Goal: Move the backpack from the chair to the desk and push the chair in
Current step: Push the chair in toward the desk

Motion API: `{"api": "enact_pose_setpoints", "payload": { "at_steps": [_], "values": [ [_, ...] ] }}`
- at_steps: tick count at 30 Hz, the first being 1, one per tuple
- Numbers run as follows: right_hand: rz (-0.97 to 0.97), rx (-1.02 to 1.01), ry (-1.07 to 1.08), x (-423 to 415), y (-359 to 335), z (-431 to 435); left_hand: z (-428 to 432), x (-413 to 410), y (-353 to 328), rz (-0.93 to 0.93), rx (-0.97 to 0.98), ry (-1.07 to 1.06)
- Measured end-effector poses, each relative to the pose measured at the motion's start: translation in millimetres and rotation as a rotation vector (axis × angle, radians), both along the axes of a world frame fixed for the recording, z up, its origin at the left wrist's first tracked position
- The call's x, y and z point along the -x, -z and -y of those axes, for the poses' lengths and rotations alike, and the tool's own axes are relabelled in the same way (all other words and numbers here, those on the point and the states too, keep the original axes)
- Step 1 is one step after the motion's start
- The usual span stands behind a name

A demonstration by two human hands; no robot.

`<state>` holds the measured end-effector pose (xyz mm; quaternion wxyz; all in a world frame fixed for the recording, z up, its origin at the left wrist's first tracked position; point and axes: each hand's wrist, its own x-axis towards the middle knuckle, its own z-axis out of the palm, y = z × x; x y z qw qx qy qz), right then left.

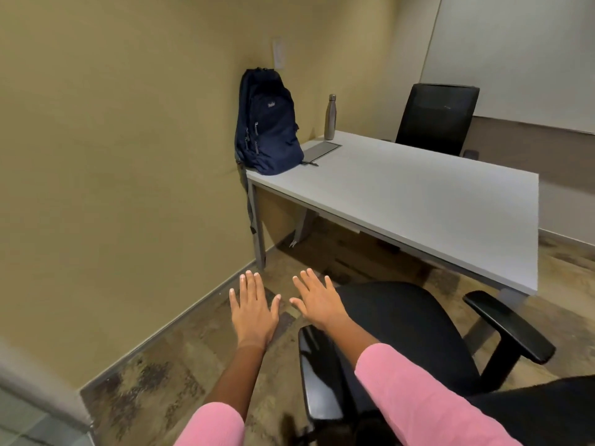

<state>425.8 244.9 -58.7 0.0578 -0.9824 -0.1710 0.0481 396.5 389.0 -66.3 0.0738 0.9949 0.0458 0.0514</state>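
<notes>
While the navy backpack (269, 123) stands upright at the table's (418, 194) far left corner against the wall, both hands hover flat, each grip released: left hand (254, 305) above the floor, right hand (318, 300) over the chair's (402, 320) seat edge, chair not tucked under.

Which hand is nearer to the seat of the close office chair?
Right. The right hand hovers, fingers spread, over the front left edge of the black chair seat. The left hand is further left, over bare floor beside the chair.
</notes>
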Motion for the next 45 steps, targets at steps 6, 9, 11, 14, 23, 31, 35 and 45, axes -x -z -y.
{"api": "enact_pose_setpoints", "payload": {
  "at_steps": [6,9,11,14,23,31,35,45],
  "values": [
    [-0.037,0.006,-0.039,34.6,-32.1,7.1,28.5,28.6,-23.1,0.048,-0.014,-0.023],
    [-0.033,0.013,-0.078,38.8,-58.3,1.4,34.6,33.4,-40.5,0.095,-0.005,-0.054],
    [-0.018,0.014,-0.086,41.7,-79.8,7.2,41.1,38.8,-56.3,0.136,0.001,-0.079],
    [0.034,0.043,-0.119,48.0,-113.7,22.8,53.9,47.5,-81.9,0.193,0.013,-0.129],
    [0.143,0.025,-0.194,89.4,-175.4,138.6,156.8,101.4,-134.4,0.318,0.084,-0.174],
    [0.142,0.01,-0.152,131.9,-181.9,256.3,271.1,150.1,-150.4,0.249,0.114,-0.097],
    [0.108,-0.035,-0.106,157.4,-180.3,305.5,316.6,165.5,-156.1,0.177,0.121,-0.016],
    [-0.096,-0.206,0.079,213.2,-157.7,391.3,349.7,199.2,-142.6,-0.153,0.094,0.082]
  ]
}}
